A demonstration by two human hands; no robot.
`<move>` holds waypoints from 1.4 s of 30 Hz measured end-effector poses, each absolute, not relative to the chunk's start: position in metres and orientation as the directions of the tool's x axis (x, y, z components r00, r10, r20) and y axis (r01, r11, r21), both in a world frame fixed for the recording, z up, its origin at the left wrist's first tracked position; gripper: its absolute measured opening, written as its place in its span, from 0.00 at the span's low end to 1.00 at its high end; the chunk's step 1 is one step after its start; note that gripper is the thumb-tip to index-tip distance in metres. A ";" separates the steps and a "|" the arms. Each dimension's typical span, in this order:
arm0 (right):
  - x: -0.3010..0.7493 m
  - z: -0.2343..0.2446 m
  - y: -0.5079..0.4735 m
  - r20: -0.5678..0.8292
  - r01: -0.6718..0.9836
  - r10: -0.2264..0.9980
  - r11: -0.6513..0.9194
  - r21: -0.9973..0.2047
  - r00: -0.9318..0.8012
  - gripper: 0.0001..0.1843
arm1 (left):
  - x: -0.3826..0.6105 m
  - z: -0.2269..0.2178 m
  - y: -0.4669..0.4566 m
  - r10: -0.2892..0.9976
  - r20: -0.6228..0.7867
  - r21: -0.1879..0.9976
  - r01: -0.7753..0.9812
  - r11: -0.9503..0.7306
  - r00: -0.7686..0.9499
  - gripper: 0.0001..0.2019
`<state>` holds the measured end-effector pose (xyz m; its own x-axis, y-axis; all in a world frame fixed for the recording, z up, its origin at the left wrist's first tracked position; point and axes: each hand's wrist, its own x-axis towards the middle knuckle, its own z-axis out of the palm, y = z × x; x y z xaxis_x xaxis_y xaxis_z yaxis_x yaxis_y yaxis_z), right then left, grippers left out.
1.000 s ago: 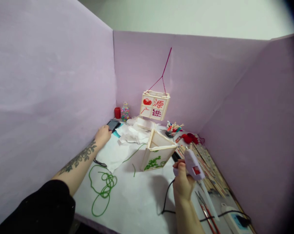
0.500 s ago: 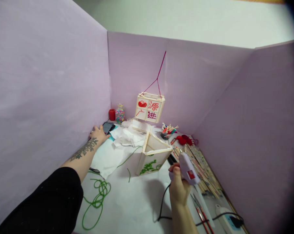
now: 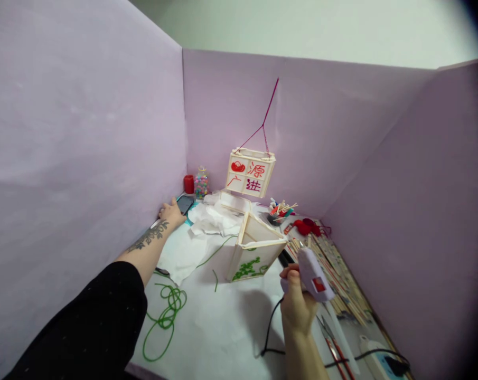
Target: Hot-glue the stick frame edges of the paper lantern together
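My right hand [image 3: 296, 303] is wrapped round the grip of a pale purple glue gun [image 3: 313, 273], its nozzle aimed toward a stick-framed paper lantern [image 3: 255, 250] with green leaf painting that stands on the white table cover. My left hand [image 3: 170, 213] is stretched far out to the back left, its fingers resting at a dark phone [image 3: 184, 203] by the left wall. Whether those fingers grip it is unclear. A second lantern [image 3: 250, 172] with red characters hangs from a red string at the back.
Lilac partition walls [image 3: 84, 132] enclose the table on three sides. Green cord [image 3: 165, 316] coils at the front left, crumpled white paper [image 3: 215, 217] lies mid-back. A red cup [image 3: 188, 183], a bead jar [image 3: 201, 184], wooden sticks [image 3: 337, 269], scissors [image 3: 331, 343] and a power strip [image 3: 381, 359] sit around.
My left hand has shifted a little along the phone at the back left. The view has swung slightly. The right hand keeps the glue gun in about the same place.
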<state>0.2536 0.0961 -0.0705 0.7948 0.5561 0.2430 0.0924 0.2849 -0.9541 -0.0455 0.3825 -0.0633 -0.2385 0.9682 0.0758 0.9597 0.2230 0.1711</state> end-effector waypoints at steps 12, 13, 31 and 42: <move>0.248 -0.061 0.094 0.292 0.163 0.582 0.264 -0.951 0.759 0.23 | -0.005 -0.077 0.349 0.990 0.105 0.171 0.982 0.076 -0.095 0.49; 0.248 -0.060 0.094 0.296 0.167 0.582 0.265 -0.950 0.758 0.23 | -0.007 -0.076 0.349 0.989 0.114 0.170 0.983 0.071 -0.091 0.48; 0.251 -0.064 0.098 0.247 0.129 0.553 0.244 -0.961 0.795 0.23 | -0.054 -0.064 0.414 0.968 -0.158 0.071 0.976 0.207 -0.194 0.28; 0.252 -0.058 0.099 0.278 0.136 0.571 0.279 -0.951 0.772 0.22 | -0.055 -0.055 0.424 0.986 -0.163 0.030 0.999 0.035 -0.030 0.21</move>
<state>0.2520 0.0986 -0.0577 0.7724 0.5710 0.2783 0.1362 0.2790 -0.9506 -0.0546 0.4235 -0.0546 -0.0301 0.9862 -0.1628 0.9989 0.0354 0.0299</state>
